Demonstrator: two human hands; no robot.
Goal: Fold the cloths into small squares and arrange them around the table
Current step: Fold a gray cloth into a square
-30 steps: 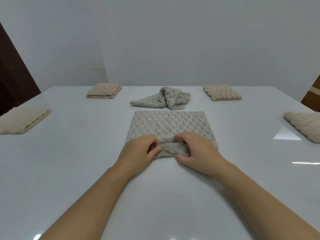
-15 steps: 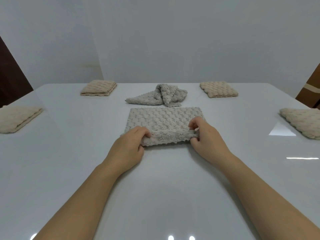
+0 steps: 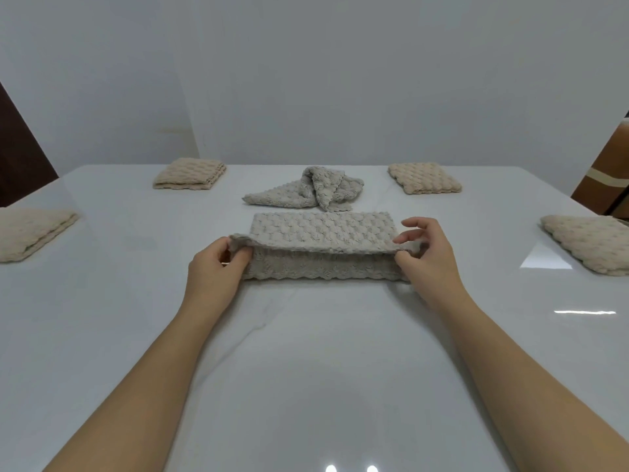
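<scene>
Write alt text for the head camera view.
A person's left hand and right hand pinch the lifted near corners of a grey cloth on a white table. Behind it lies a crumpled cloth; four folded beige cloths sit around the edges.

Grey wall (image 3: 340, 80) behind; dark panel (image 3: 20, 158) left; brown furniture (image 3: 609, 172) right.

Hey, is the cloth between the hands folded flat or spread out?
Partly folded, not flat: the left hand and right hand pinch a lifted layer of the cloth at its ends, above the part lying on the table.
</scene>
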